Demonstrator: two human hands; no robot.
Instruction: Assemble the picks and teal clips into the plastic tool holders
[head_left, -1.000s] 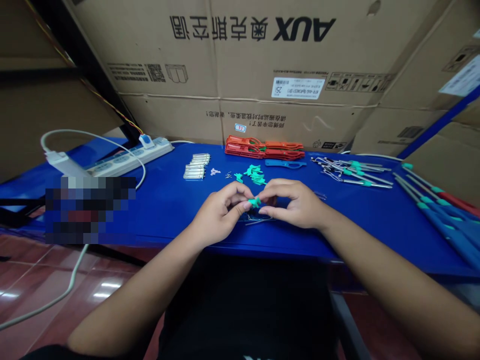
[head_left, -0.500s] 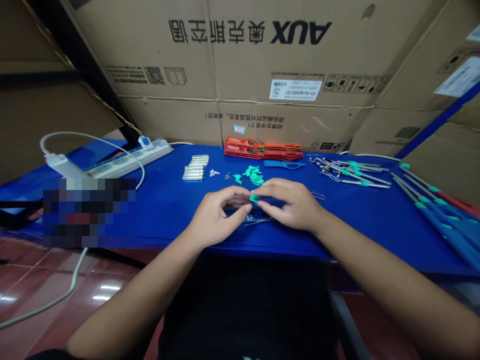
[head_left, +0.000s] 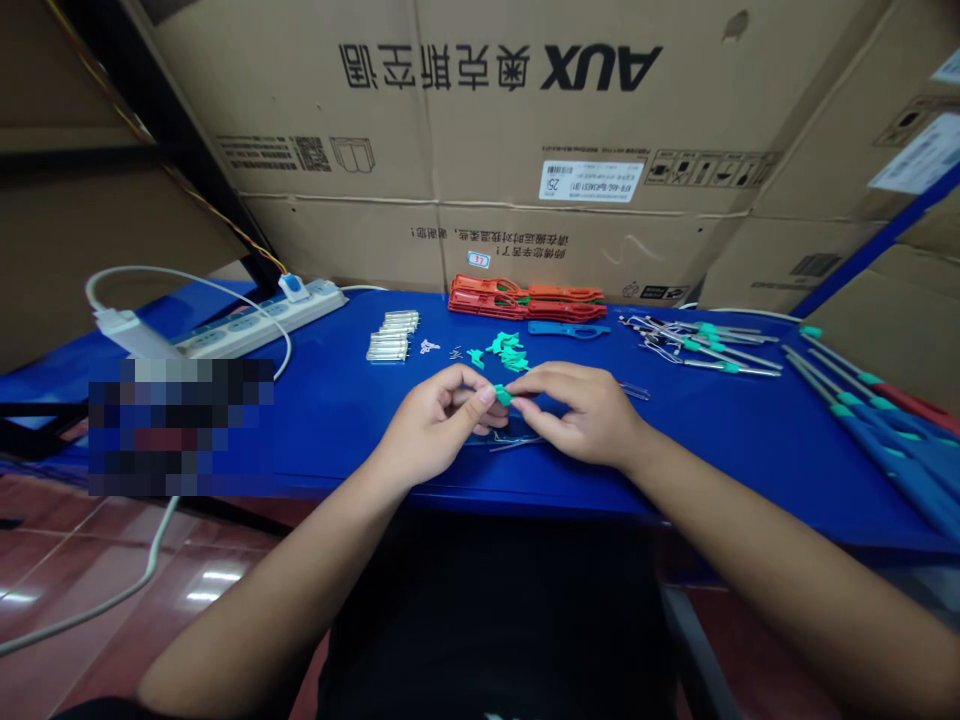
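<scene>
Pinching a small green plastic piece [head_left: 503, 396] between them, the left hand [head_left: 435, 425] and right hand [head_left: 577, 415] keep their fingers [head_left: 486, 396] closed on it above the blue tabletop [head_left: 322, 430]. More green pieces [head_left: 508, 352] lie just beyond, toward the far edge.

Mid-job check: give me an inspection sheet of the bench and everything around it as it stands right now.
Surface: blue table, partly hidden at left by a blurred patch.
Job's things: small green plastic piece between both hands; thin wire beneath them; green pieces beyond.
Clutter: orange plastic frames, blue plastic strip, metal tubes, green-banded metal rods.
Grippers: left hand and right hand, fingers pinching the piece.
Cables: white cable into power strip; another white cable across the floor.
Surroundings: AUX cardboard boxes; red tile floor.
</scene>
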